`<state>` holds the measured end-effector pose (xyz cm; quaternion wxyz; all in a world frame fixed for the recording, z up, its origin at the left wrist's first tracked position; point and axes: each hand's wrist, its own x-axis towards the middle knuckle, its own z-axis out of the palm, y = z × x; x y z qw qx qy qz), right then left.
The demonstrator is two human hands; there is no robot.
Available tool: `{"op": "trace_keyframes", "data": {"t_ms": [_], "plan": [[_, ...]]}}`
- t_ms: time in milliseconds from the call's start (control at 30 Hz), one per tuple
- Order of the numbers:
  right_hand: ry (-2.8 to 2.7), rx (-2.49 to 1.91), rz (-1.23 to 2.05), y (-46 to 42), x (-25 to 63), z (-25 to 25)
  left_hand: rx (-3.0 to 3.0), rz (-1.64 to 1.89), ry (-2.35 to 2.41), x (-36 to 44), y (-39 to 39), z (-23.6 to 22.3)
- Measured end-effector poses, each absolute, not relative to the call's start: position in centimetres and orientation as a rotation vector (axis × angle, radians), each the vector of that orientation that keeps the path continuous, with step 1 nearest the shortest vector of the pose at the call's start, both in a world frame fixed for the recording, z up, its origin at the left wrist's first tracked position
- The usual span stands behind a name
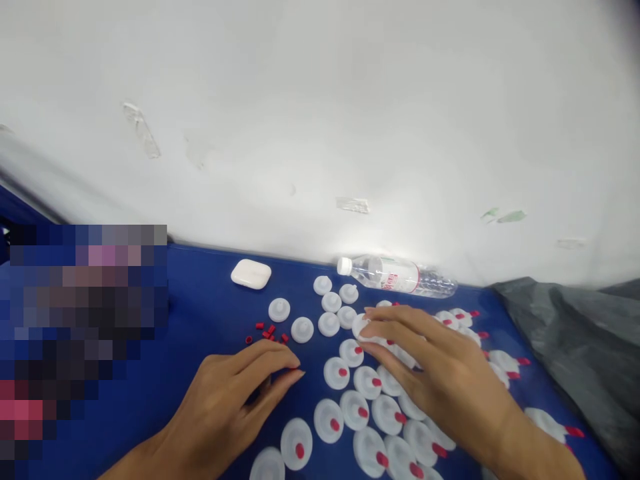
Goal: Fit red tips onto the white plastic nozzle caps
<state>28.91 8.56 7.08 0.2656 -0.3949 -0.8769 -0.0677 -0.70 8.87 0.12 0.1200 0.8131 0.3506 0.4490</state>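
My left hand (235, 393) rests on the blue table (200, 313), its fingertips pinched together beside a small heap of red plugs (267, 333); whether a plug is in the pinch I cannot see. My right hand (430, 370) lies over a spread of white round caps, its fingers stretched toward a white cap (361, 327) at their tips. Several plain white caps (330, 303) lie farther back. Caps fitted with red plugs (350, 407) fill the near middle of the table.
A white earbud case (251, 273) and a clear plastic bottle (397, 275) lie by the white wall (320, 120) at the table's back edge. A grey plastic bag (570, 347) sits at the right. A blurred-out area covers the left.
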Motion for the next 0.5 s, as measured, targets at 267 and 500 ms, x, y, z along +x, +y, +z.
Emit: {"op": "trace_keyframes", "data": {"t_ms": [267, 500], "plan": [[-2.534, -0.95, 0.163, 6.5, 27.5, 6.8, 2.132, 1.388, 1.015, 0.0, 8.6, 1.4], [-2.502, -0.879, 0.142, 5.4, 26.0, 6.4, 2.242, 1.323, 0.924, -0.1, 7.7, 0.5]]}}
